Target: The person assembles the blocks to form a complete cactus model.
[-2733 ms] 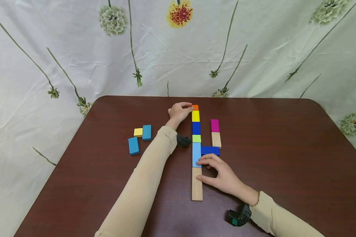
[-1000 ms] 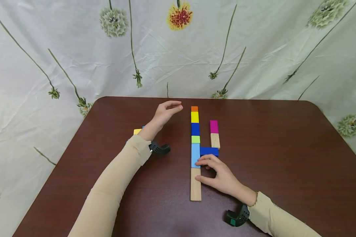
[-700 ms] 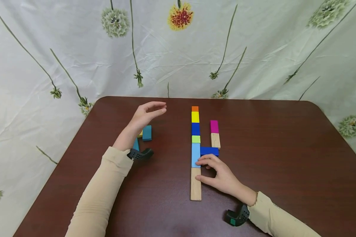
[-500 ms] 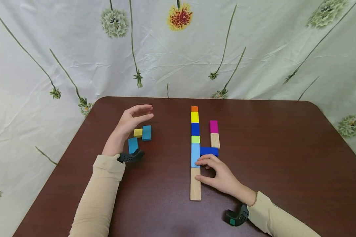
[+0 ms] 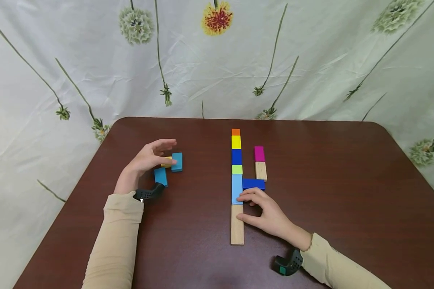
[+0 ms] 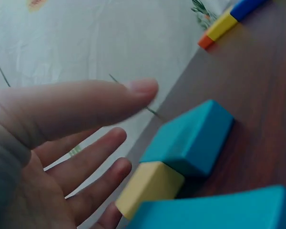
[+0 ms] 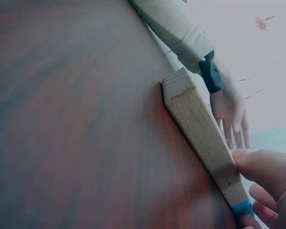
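My left hand (image 5: 144,159) hovers over a small group of blocks at the table's left, thumb and fingers spread apart. Beneath it are two teal blocks, one farther (image 5: 178,163) and one nearer (image 5: 160,177), plus a pale yellow block (image 6: 150,187) partly covered in the head view. The left wrist view shows a gap between thumb and blocks. At the centre, my right hand (image 5: 269,212) rests against a straight row, with its thumb on the plain wooden block (image 5: 237,230) and loosely bent fingertips at the light blue block (image 5: 236,184).
Beyond the light blue block, the row continues with green (image 5: 236,169), dark blue (image 5: 236,157), yellow (image 5: 236,142) and orange (image 5: 236,131) blocks. A dark blue block (image 5: 253,184) joins it crosswise. Right of it lie magenta (image 5: 259,153) and wooden (image 5: 261,171) blocks, end to end.
My left hand has left the orange block at the row's far end, swung left and come down over the teal and yellow blocks. The right hand has stayed in place.
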Action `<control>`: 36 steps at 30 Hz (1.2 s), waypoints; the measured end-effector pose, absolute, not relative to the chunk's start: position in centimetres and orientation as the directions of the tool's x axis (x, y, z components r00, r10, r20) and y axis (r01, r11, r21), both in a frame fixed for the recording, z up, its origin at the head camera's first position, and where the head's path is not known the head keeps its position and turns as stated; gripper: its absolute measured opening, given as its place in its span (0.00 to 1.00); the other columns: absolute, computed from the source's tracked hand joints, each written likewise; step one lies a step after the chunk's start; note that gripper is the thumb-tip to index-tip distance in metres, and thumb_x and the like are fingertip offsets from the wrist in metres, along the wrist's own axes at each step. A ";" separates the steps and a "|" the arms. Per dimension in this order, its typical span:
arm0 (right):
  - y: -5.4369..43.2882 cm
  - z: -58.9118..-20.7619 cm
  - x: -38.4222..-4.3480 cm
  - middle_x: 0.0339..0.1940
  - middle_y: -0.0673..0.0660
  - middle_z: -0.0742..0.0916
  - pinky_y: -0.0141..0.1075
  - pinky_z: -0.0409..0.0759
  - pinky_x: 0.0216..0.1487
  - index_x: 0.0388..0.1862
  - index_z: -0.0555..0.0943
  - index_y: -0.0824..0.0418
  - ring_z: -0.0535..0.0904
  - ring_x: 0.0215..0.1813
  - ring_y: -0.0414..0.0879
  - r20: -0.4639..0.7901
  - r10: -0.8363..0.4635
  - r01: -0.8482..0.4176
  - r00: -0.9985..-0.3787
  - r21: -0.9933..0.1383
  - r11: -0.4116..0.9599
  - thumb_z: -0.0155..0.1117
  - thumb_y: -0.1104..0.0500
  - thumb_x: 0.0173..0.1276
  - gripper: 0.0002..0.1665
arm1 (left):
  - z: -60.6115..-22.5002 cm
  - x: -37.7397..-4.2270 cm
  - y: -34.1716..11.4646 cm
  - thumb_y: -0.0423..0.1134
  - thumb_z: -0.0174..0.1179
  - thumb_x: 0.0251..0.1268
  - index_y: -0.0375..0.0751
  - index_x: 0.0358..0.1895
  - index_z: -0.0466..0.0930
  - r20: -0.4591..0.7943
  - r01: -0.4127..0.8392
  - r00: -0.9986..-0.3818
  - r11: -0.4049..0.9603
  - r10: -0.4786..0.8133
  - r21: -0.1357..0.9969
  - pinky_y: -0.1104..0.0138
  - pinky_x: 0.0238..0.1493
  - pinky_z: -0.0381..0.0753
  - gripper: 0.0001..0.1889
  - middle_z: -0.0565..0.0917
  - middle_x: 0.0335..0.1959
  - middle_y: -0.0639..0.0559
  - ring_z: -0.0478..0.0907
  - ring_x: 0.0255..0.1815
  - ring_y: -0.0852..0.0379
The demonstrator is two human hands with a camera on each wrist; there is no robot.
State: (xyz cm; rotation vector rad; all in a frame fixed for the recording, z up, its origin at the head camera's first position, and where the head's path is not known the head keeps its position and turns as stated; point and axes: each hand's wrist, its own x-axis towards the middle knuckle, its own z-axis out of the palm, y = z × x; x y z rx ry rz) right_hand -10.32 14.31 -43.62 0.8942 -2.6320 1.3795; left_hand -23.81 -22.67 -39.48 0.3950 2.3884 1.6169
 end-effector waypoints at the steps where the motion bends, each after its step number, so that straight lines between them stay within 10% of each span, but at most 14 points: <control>1: 14.3 -43.6 -10.3 0.52 0.49 0.78 0.34 0.75 0.48 0.51 0.80 0.54 0.75 0.49 0.42 0.289 -0.471 -0.506 -0.834 -0.743 0.439 0.72 0.52 0.57 0.22 | -39.6 -23.9 -22.7 0.35 0.68 0.54 0.35 0.68 0.63 -0.048 0.094 -0.933 0.370 0.357 0.924 0.48 0.65 0.59 0.37 0.66 0.67 0.41 0.59 0.68 0.44; 16: 14.3 -43.5 -10.4 0.52 0.49 0.78 0.34 0.75 0.48 0.51 0.81 0.54 0.75 0.49 0.41 0.290 -0.471 -0.508 -0.833 -0.739 0.444 0.72 0.52 0.56 0.23 | -40.4 -24.0 -22.3 0.37 0.72 0.48 0.42 0.65 0.69 -0.138 0.084 -0.930 0.565 0.340 0.821 0.53 0.53 0.70 0.37 0.66 0.66 0.42 0.62 0.61 0.43; 36: 14.2 -43.6 -10.3 0.52 0.49 0.78 0.34 0.76 0.48 0.51 0.81 0.55 0.75 0.49 0.41 0.293 -0.471 -0.509 -0.832 -0.740 0.439 0.73 0.52 0.56 0.23 | -38.1 -23.2 -17.4 0.40 0.71 0.52 0.41 0.67 0.66 0.033 0.187 -0.935 0.410 0.353 0.893 0.55 0.62 0.63 0.37 0.67 0.66 0.48 0.62 0.66 0.47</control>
